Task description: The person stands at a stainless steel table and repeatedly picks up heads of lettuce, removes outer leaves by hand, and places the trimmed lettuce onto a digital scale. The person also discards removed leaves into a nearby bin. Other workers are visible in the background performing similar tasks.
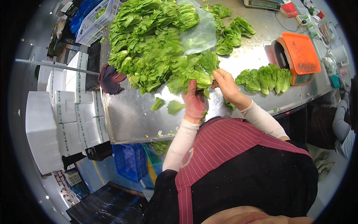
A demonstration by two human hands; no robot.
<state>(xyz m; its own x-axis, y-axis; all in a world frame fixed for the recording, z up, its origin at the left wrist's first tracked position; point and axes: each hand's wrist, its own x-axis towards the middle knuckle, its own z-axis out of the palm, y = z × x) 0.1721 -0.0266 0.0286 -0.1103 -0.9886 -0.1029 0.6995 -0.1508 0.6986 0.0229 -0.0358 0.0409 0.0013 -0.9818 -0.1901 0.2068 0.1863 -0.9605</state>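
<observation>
My left hand [194,105] holds a head of leafy green lettuce [200,77] from below, thumb up along its near side. The fingers of my right hand [223,82] pinch a leaf at the right end of that same head. Both hands are over the steel table [128,117], at the near edge of a large heap of lettuce [151,47]. A loose leaf [175,107] and a smaller leaf piece [157,104] lie on the metal left of my left hand. To the right of my right hand, several lettuce heads [265,79] lie in a row.
An orange scale [302,56] stands at the right, with another scale [263,4] at the far edge. Clear plastic film [200,33] lies by the heap, near more lettuce [232,36]. A dark cloth [110,79] lies at the left edge. White foam boxes [67,112] are stacked beyond it.
</observation>
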